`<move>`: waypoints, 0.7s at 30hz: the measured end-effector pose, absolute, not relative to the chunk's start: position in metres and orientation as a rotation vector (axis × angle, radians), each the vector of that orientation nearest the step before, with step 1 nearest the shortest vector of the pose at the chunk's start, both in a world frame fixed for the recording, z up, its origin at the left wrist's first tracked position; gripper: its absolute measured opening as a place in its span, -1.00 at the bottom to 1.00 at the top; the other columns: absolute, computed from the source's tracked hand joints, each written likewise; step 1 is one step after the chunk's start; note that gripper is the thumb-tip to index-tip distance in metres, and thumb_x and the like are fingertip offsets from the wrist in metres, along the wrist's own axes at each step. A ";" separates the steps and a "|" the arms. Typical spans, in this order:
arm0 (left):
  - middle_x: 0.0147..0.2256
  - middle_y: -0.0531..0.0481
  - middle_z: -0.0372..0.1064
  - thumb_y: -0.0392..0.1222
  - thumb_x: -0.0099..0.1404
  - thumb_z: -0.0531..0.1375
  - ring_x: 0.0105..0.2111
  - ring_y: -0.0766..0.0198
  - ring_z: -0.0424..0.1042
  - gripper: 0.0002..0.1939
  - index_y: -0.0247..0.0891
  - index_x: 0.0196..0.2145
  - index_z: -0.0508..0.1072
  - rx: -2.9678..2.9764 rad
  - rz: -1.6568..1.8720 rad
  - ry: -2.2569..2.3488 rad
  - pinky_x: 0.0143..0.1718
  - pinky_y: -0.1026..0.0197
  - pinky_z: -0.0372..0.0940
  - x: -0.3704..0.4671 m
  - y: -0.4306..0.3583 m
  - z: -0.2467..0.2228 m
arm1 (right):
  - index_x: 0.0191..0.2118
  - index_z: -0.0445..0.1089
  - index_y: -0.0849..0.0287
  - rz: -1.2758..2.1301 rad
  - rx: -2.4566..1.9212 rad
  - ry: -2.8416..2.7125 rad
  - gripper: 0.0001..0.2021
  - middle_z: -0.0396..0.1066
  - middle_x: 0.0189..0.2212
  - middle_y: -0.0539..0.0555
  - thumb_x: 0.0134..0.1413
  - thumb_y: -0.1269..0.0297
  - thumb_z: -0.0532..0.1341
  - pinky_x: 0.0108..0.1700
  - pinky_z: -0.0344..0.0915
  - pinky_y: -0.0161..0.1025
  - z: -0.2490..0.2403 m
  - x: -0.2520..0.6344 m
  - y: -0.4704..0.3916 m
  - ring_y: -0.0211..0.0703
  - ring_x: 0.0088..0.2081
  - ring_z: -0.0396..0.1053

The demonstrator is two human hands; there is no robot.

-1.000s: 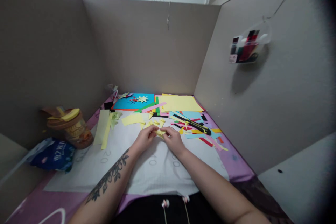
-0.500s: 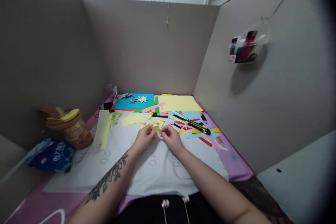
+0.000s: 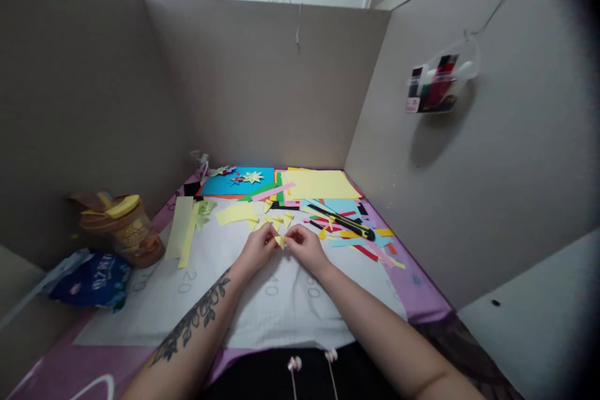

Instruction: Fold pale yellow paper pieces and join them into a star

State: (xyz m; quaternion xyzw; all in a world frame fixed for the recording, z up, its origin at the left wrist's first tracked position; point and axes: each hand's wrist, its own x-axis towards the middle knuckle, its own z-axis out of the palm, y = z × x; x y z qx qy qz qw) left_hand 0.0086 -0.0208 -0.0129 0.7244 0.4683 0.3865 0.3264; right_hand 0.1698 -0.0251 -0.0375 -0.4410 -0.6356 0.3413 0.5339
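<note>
Between my two hands is a small piece of yellow paper [image 3: 280,241], folded to a triangle with its point downward. My left hand [image 3: 257,246] pinches its left side, and my right hand [image 3: 306,247] pinches the right side. Just beyond my fingers lie several small folded yellow paper pieces [image 3: 287,219]. A larger yellow paper sheet [image 3: 234,213] is behind my left hand. To the left, a pale paper strip [image 3: 180,228] lies beside a narrower yellow strip [image 3: 190,237] and a greenish folded paper piece [image 3: 203,211].
A black and yellow utility knife [image 3: 347,224] lies on coloured strips at right. Behind are yellow sheets [image 3: 323,186] and a blue sheet [image 3: 220,184] bearing a paper star [image 3: 253,177]. At left stand a brown tub [image 3: 135,237] and a blue packet [image 3: 94,280]. Grey panels [image 3: 272,87] enclose the table.
The yellow paper between my hands has gone from a squarer shape to a smaller triangle with its point down. My hands stay in nearly the same place.
</note>
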 end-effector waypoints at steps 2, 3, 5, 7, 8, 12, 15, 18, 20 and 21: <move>-0.53 0.11 0.37 -0.38 0.12 0.07 -0.50 0.33 0.32 -0.91 -0.24 -0.47 0.30 1.985 0.997 1.240 -0.45 0.32 0.14 0.008 -0.021 -0.014 | -0.45 0.38 0.16 0.729 -1.028 -1.584 -0.96 0.37 -0.47 -0.02 -0.05 0.41 0.19 -0.37 0.26 -0.31 -0.038 0.171 -0.025 -0.22 -0.42 0.33; -0.52 0.11 0.37 -0.37 0.12 0.07 -0.50 0.33 0.32 -0.91 -0.23 -0.47 0.30 2.021 0.989 1.247 -0.45 0.32 0.13 0.007 -0.021 -0.016 | -0.44 0.39 0.15 0.679 -1.018 -1.621 -0.94 0.39 -0.45 0.00 -0.04 0.43 0.19 -0.34 0.28 -0.30 -0.038 0.172 -0.025 -0.20 -0.39 0.35; -0.51 0.10 0.37 -0.37 0.14 0.07 -0.49 0.32 0.32 -0.91 -0.23 -0.46 0.31 2.081 0.961 1.248 -0.45 0.32 0.12 0.006 -0.021 -0.019 | -0.43 0.42 0.14 0.590 -1.008 -1.694 -0.90 0.41 -0.44 0.01 -0.03 0.45 0.18 -0.30 0.29 -0.28 -0.038 0.174 -0.025 -0.18 -0.36 0.36; -0.49 0.09 0.38 -0.36 0.15 0.06 -0.48 0.32 0.34 -0.91 -0.22 -0.44 0.32 2.126 0.924 1.239 -0.44 0.32 0.13 0.005 -0.020 -0.022 | -0.41 0.44 0.13 0.534 -1.006 -1.755 -0.87 0.42 -0.44 0.02 -0.01 0.47 0.17 -0.27 0.30 -0.26 -0.038 0.176 -0.025 -0.17 -0.35 0.37; -0.48 0.09 0.39 -0.36 0.16 0.06 -0.47 0.31 0.34 -0.91 -0.22 -0.43 0.32 2.144 0.905 1.237 -0.44 0.32 0.13 0.005 -0.020 -0.023 | -0.40 0.44 0.12 0.515 -1.001 -1.784 -0.86 0.43 -0.43 0.02 0.01 0.47 0.17 -0.25 0.30 -0.26 -0.038 0.178 -0.025 -0.16 -0.33 0.38; -0.47 0.07 0.41 -0.34 0.17 0.06 -0.47 0.29 0.36 -0.90 -0.22 -0.43 0.34 2.187 0.855 1.241 -0.43 0.31 0.14 0.004 -0.021 -0.022 | -0.37 0.46 0.12 0.475 -0.963 -1.878 -0.84 0.44 -0.40 0.03 0.04 0.49 0.17 -0.20 0.30 -0.25 -0.038 0.182 -0.026 -0.16 -0.30 0.39; -0.46 0.06 0.43 -0.31 0.19 0.07 -0.46 0.29 0.37 -0.89 -0.22 -0.40 0.39 2.190 0.839 1.195 -0.42 0.30 0.16 0.003 -0.023 -0.017 | -0.35 0.46 0.12 0.473 -0.952 -1.909 -0.83 0.45 -0.38 0.03 0.05 0.50 0.16 -0.19 0.30 -0.24 -0.037 0.184 -0.025 -0.16 -0.29 0.39; -0.44 0.04 0.46 -0.23 0.23 0.06 -0.46 0.28 0.38 -0.84 -0.21 -0.34 0.44 2.177 0.824 1.133 -0.42 0.30 0.18 0.001 -0.025 -0.011 | -0.35 0.46 0.11 0.454 -0.953 -1.927 -0.83 0.46 -0.38 0.03 0.07 0.49 0.15 -0.18 0.29 -0.20 -0.036 0.187 -0.024 -0.14 -0.27 0.38; -0.44 0.03 0.48 -0.19 0.26 0.05 -0.46 0.28 0.39 -0.80 -0.21 -0.32 0.47 2.167 0.828 1.104 -0.42 0.30 0.19 0.000 -0.026 -0.008 | -0.36 0.45 0.10 0.435 -0.950 -1.938 -0.84 0.47 -0.38 0.04 0.09 0.47 0.16 -0.16 0.28 -0.18 -0.036 0.188 -0.023 -0.12 -0.26 0.37; -0.44 0.03 0.48 -0.19 0.26 0.05 -0.46 0.27 0.39 -0.79 -0.21 -0.33 0.49 2.161 0.835 1.093 -0.42 0.30 0.20 0.000 -0.026 -0.007 | -0.36 0.45 0.10 0.427 -0.947 -1.942 -0.85 0.47 -0.38 0.04 0.09 0.46 0.16 -0.16 0.28 -0.17 -0.036 0.188 -0.023 -0.11 -0.26 0.37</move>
